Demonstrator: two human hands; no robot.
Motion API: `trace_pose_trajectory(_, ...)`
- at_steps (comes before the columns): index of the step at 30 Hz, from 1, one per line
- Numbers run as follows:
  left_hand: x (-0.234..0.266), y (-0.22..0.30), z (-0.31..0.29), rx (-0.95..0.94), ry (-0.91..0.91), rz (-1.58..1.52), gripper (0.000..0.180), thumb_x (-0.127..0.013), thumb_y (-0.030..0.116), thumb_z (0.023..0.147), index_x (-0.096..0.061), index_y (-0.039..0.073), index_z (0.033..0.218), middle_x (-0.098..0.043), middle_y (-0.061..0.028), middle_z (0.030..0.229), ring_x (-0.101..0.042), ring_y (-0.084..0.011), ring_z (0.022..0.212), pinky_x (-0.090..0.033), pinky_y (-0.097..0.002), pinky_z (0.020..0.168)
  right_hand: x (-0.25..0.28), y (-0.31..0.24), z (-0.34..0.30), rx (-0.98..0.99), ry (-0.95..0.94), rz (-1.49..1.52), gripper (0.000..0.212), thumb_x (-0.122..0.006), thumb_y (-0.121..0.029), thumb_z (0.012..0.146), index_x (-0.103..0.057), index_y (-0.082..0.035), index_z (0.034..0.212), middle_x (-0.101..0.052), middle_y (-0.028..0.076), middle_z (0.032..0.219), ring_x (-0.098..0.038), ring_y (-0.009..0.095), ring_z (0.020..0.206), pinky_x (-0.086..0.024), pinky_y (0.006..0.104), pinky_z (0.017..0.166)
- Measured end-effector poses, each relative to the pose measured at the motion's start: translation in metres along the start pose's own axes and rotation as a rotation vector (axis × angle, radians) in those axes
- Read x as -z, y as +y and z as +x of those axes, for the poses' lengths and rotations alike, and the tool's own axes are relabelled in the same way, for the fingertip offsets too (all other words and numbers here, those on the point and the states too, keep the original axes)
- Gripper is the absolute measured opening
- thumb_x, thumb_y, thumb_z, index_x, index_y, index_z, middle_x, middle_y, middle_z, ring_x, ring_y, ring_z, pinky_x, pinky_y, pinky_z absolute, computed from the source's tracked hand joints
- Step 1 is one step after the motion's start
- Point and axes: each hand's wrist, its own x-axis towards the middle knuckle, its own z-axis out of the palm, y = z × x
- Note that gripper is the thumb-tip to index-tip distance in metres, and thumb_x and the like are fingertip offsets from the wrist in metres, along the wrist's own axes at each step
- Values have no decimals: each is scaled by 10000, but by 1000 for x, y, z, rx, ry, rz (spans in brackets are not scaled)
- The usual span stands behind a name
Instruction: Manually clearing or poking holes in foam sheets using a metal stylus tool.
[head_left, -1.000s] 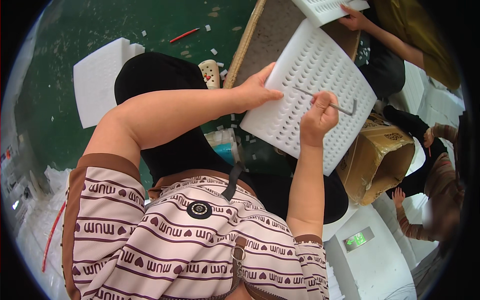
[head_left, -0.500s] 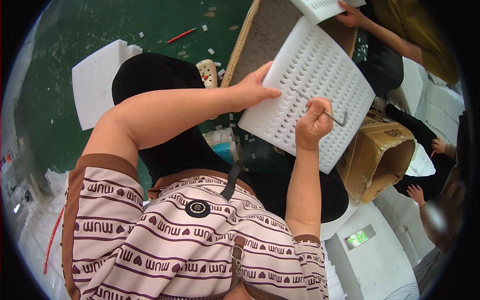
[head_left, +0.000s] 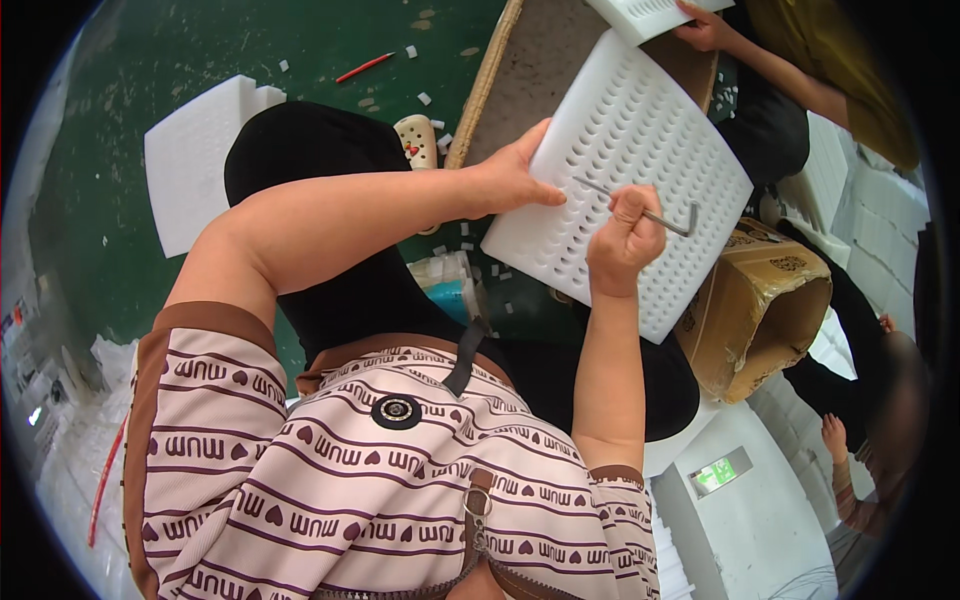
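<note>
A white foam sheet (head_left: 640, 140) punched with rows of small holes rests tilted over my lap. My left hand (head_left: 515, 175) grips its left edge, thumb lying flat on the top face. My right hand (head_left: 625, 235) is closed around a thin bent metal rod (head_left: 660, 215). The rod's straight end points left across the holes toward my left thumb; its hooked end sticks out to the right.
A brown cardboard box (head_left: 760, 305) stands open at the right. Another person's hand (head_left: 705, 28) holds a second white foam piece (head_left: 650, 14) at the top. A white foam slab (head_left: 195, 155) lies on the green floor (head_left: 110, 240), with small white scraps scattered about.
My right hand has shifted the rod a little to the left and down across the holed sheet. The left hand keeps its grip on the edge.
</note>
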Motion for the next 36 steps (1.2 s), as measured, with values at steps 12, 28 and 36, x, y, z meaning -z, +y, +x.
trace_pose_trajectory(12,-3,-3,2,-12,39,14,886,-623,-94,753,-215,155,1499,-504,-132,1350,-521,-262,1195,-461,-370,995,-1,-6,-8,70,6,48,240,-457,-108,1000,-544,-35,789,-535,29,738,-451,153,636,-415,253,647)
trace_pose_trajectory(28,-4,5,-4,27,38,27,883,-613,-92,778,-196,165,1513,-488,-109,1383,-511,-235,1220,-467,-355,995,6,1,-7,14,6,-39,229,-450,-86,986,-543,-44,781,-521,25,733,-445,157,637,-407,262,645)
trace_pose_trajectory(36,-3,-6,3,-8,36,7,886,-630,-94,757,-216,157,1498,-505,-128,1354,-526,-255,1193,-468,-366,989,4,-3,-8,33,-31,-85,239,-440,-93,990,-543,-39,782,-518,33,737,-442,151,641,-401,256,645)
